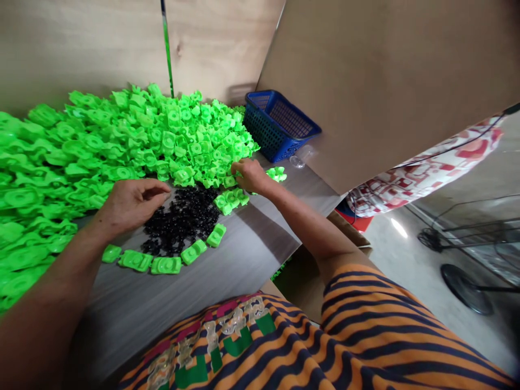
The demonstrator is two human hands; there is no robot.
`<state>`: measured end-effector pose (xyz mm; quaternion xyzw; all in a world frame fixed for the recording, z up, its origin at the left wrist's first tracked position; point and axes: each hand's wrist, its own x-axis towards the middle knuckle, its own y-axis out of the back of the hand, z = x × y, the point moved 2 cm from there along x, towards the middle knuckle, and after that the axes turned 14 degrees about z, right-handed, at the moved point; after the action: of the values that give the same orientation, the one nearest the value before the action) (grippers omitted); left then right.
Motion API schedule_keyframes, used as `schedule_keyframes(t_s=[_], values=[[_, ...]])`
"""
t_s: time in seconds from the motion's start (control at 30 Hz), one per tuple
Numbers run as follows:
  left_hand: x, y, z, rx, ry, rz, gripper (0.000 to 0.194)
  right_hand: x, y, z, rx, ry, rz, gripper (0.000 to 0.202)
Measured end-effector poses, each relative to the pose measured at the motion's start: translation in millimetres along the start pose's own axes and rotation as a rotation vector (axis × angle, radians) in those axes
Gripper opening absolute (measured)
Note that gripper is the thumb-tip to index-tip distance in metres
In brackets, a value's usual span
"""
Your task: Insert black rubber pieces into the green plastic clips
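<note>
My left hand hovers over the left edge of a pile of small black plastic parts. Its thumb and fingers are pinched together; anything between the tips is too small to make out. My right hand is at the right end of the big heap of green plastic pieces shaped like toy car bodies, its fingers curled down among them. What those fingers grip is hidden. A curved row of single green car bodies borders the black pile, and a small cluster of them lies just below my right hand.
A blue plastic basket stands at the table's back right, beside a clear plastic piece. Wooden panels wall the grey table. Below its right edge is an open cardboard box; a black round stand base rests on the floor.
</note>
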<state>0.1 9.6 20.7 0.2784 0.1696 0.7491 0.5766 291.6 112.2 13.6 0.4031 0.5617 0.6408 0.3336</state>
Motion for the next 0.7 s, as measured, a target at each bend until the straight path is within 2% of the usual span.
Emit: schedule_keyframes(t_s=[0.1, 0.2, 0.27, 0.37, 0.47, 0.53, 0.6, 0.7], values=[[-0.7, 0.6, -1.3, 0.004, -0.019, 0.001, 0.047, -0.9, 11.3, -1.6, -0.065, 0.001, 0.026, 0.042], [-1.1, 0.1, -2.6, -0.014, -0.039, 0.015, 0.041, 0.4, 21.5, 1.4, -0.059, -0.014, 0.109, 0.036], [-1.3, -1.1, -3.1, -0.051, -0.049, 0.044, 0.038, 3.0, 25.1, 2.3, 0.072, -0.028, 0.195, 0.03], [-1.6, -4.9, -2.4, -0.152, -0.032, 0.101, 0.038, 9.4, 24.0, -7.2, 0.467, -0.058, 0.329, 0.018], [-1.6, -8.7, 0.5, -0.282, -0.01, 0.186, 0.048, 18.0, 18.1, -36.6, 0.959, -0.069, 0.334, 0.002], [-0.4, -9.7, 1.8, -0.371, -0.01, 0.245, 0.058, 23.5, 16.0, -64.2, 1.218, -0.055, 0.263, 0.01], [2.0, -9.2, 1.0, -0.455, -0.007, 0.277, 0.065, 28.1, 16.7, -92.5, 1.372, -0.025, 0.189, 0.015], [6.2, -5.9, -3.3, -0.559, 0.005, 0.29, 0.059, 34.3, 19.9, -126.7, 1.465, 0.03, 0.107, 0.009]])
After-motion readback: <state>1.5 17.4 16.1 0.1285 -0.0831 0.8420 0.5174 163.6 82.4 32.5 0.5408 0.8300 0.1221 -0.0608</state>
